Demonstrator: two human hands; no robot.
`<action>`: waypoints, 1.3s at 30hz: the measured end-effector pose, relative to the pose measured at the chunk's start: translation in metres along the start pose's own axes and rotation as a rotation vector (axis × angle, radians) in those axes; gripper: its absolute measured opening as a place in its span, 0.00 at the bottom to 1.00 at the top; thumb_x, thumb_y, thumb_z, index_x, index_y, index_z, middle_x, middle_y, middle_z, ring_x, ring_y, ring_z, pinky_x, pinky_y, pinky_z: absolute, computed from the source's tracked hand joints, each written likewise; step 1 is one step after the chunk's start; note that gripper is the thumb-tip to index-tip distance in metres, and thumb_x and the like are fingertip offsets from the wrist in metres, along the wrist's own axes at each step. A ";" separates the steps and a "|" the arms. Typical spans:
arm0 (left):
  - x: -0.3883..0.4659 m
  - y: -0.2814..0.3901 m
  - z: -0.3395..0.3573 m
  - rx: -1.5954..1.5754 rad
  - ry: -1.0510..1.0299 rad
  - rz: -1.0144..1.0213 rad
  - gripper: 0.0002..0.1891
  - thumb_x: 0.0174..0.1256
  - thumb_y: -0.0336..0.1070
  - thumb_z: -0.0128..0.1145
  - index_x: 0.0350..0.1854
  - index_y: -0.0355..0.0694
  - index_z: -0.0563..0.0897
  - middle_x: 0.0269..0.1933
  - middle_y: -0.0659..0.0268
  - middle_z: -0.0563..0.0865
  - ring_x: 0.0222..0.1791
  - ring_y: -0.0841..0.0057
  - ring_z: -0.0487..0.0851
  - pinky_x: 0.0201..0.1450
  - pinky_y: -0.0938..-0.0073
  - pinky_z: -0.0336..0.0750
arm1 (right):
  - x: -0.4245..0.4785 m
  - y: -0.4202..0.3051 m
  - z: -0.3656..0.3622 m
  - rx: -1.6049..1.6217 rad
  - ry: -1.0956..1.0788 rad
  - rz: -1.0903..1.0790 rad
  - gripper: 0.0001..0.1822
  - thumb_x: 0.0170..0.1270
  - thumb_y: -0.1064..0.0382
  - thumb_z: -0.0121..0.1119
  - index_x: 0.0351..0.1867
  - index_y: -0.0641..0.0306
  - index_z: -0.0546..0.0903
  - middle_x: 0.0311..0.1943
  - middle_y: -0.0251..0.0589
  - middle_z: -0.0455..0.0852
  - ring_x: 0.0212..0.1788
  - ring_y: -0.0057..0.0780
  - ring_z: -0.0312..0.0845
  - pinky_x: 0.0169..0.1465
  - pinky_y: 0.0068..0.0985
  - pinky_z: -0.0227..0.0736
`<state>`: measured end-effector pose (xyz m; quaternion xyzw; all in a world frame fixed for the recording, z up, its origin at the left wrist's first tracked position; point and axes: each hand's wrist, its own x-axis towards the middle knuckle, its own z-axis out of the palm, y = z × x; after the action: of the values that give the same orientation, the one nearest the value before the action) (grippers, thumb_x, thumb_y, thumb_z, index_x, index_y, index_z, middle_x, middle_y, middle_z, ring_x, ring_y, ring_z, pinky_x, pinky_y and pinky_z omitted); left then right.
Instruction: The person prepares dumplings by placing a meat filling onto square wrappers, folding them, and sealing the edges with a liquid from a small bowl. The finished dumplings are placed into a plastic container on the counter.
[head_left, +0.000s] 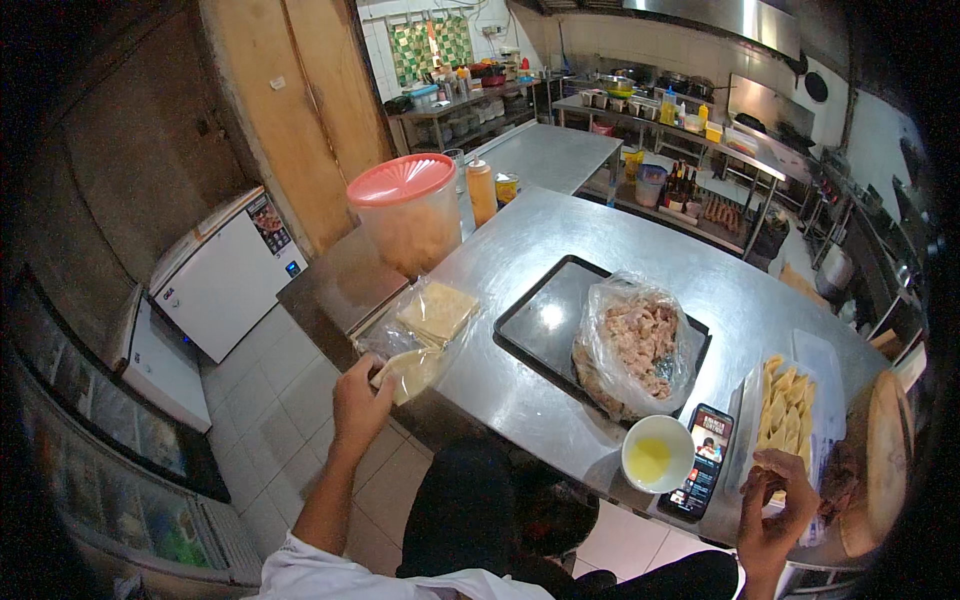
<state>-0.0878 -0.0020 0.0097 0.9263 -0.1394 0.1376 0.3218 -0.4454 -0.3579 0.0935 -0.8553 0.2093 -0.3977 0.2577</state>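
My left hand (362, 397) pinches a thin, pale dough wrapper (411, 373) beside a stack of square wrappers (439, 311) in clear plastic. Over the near end of a plastic container of folded dumplings (785, 409) is my right hand (780, 487), its fingertips drawn together; whether something is between them cannot be told. Minced meat (641, 337) lies in an open clear plastic bag (592, 375) on a dark-rimmed metal tray (544, 307). A white bowl (658, 454) with yellowish liquid stands at the table's near edge, left of a lit smartphone (699, 461).
A tub with a red lid (403, 180), an orange squeeze bottle (481, 193) and a can (507, 187) stand at the far left of the steel table (480, 375). A round wooden board (885, 450) is at the right. White chest freezers (225, 277) stand on the left.
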 end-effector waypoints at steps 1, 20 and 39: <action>-0.006 0.006 -0.009 -0.027 -0.026 -0.034 0.12 0.64 0.35 0.70 0.44 0.33 0.86 0.42 0.54 0.90 0.41 0.53 0.89 0.49 0.57 0.82 | 0.002 -0.004 0.001 0.009 -0.007 0.013 0.08 0.69 0.75 0.60 0.47 0.68 0.84 0.35 0.38 0.85 0.29 0.18 0.77 0.33 0.18 0.68; -0.055 0.192 0.019 -1.137 -0.677 0.267 0.15 0.71 0.28 0.68 0.52 0.37 0.74 0.49 0.66 0.81 0.53 0.83 0.82 0.56 0.77 0.81 | 0.049 -0.041 0.096 1.056 -0.734 0.712 0.22 0.75 0.56 0.66 0.62 0.69 0.80 0.54 0.45 0.89 0.52 0.31 0.87 0.54 0.29 0.84; -0.075 0.206 0.035 -1.820 -0.800 -0.258 0.41 0.80 0.68 0.45 0.77 0.34 0.67 0.70 0.49 0.79 0.72 0.58 0.77 0.77 0.53 0.69 | 0.118 -0.072 0.102 0.260 -0.356 -0.413 0.11 0.61 0.71 0.71 0.43 0.62 0.81 0.37 0.40 0.88 0.35 0.35 0.87 0.41 0.31 0.80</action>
<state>-0.2222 -0.1670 0.0721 0.3140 -0.1880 -0.3791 0.8499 -0.2834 -0.3402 0.1482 -0.8959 -0.0701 -0.3089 0.3113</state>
